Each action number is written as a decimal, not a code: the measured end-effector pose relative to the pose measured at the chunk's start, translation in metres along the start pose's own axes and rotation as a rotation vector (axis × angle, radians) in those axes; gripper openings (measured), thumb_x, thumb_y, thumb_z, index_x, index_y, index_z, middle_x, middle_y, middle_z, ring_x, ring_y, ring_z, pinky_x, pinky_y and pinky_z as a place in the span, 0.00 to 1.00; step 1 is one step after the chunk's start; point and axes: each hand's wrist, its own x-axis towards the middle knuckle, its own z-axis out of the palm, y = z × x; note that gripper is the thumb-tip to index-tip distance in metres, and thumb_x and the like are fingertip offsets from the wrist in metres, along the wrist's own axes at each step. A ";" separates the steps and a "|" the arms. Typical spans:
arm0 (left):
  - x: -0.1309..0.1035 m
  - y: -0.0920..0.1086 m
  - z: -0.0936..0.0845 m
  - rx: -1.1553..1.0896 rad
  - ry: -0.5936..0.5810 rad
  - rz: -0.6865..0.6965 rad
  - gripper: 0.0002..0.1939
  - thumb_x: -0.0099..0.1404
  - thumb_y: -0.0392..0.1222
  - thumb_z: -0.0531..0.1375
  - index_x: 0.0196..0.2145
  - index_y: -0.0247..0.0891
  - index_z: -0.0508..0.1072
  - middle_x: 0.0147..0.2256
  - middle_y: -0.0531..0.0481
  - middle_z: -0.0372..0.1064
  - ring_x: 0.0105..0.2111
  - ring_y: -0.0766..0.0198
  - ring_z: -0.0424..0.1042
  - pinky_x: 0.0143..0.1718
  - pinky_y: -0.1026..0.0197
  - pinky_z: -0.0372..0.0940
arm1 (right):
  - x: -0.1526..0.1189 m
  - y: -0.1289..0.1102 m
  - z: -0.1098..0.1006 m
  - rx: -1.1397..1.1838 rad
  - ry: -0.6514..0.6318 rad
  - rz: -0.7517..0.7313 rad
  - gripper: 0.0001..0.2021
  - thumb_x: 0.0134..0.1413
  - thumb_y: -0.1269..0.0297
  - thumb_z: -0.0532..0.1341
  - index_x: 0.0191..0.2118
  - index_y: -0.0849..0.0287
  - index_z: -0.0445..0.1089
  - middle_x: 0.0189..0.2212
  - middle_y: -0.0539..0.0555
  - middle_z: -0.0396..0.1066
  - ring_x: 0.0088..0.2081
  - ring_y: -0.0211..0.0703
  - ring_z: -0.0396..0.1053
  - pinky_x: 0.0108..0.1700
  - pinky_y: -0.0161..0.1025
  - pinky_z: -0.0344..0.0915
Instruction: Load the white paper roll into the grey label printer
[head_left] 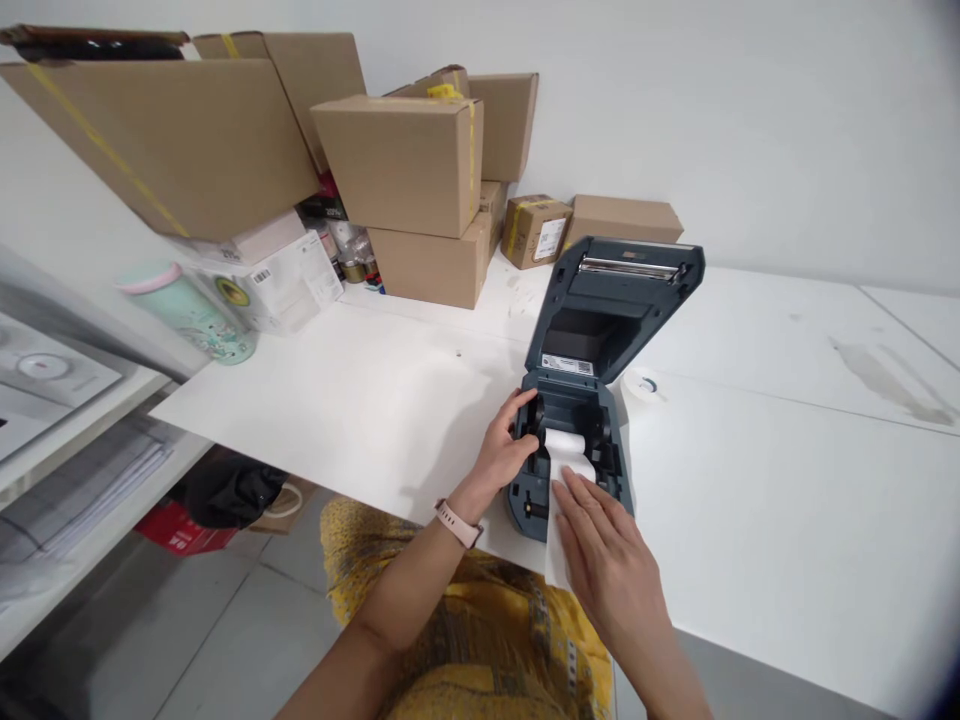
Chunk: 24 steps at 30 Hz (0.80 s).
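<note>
A dark grey label printer [624,490] stands near the table's front edge with its lid [616,290] raised. Inside it lies a roll of white paper [564,442], and a strip from it runs forward over the printer's front. My left hand [504,450] is at the printer's left side, thumb and forefinger apart, the thumb near the left roll holder; it holds nothing visible. My right hand [604,545] rests with outstretched fingers on the paper strip, palm down, just in front of the roll.
Cardboard boxes [405,165] are stacked at the back left of the white table [765,500]. A small white roll [642,386] lies right of the printer. A mint-green tumbler [199,312] leans at the left. White shelves [142,395] stand at the far left.
</note>
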 end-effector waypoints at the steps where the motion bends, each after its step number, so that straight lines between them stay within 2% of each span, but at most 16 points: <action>1: 0.000 0.000 0.000 0.009 -0.001 -0.002 0.37 0.55 0.29 0.58 0.63 0.45 0.69 0.70 0.50 0.56 0.70 0.49 0.56 0.68 0.50 0.57 | -0.001 -0.001 0.000 0.015 -0.001 0.006 0.37 0.66 0.74 0.57 0.75 0.50 0.45 0.63 0.60 0.69 0.58 0.60 0.73 0.51 0.60 0.77; 15: 0.001 0.001 -0.001 0.001 -0.012 0.009 0.37 0.54 0.30 0.63 0.62 0.47 0.70 0.68 0.51 0.60 0.70 0.46 0.54 0.72 0.49 0.49 | -0.002 -0.001 0.000 0.088 0.032 0.037 0.35 0.64 0.76 0.59 0.73 0.48 0.52 0.61 0.60 0.71 0.54 0.59 0.74 0.48 0.59 0.75; 19: 0.001 -0.001 -0.002 0.011 -0.027 0.001 0.37 0.55 0.32 0.64 0.63 0.48 0.69 0.69 0.52 0.57 0.71 0.46 0.51 0.71 0.49 0.49 | -0.002 0.000 0.001 0.113 0.049 0.038 0.32 0.64 0.76 0.59 0.71 0.49 0.57 0.60 0.59 0.72 0.53 0.56 0.74 0.48 0.56 0.74; 24: 0.001 0.001 -0.002 0.059 -0.031 -0.003 0.37 0.56 0.33 0.64 0.64 0.48 0.68 0.72 0.51 0.51 0.72 0.46 0.49 0.71 0.47 0.48 | -0.002 0.001 0.004 0.111 0.086 0.005 0.27 0.62 0.78 0.62 0.65 0.57 0.65 0.59 0.60 0.73 0.53 0.55 0.72 0.48 0.54 0.73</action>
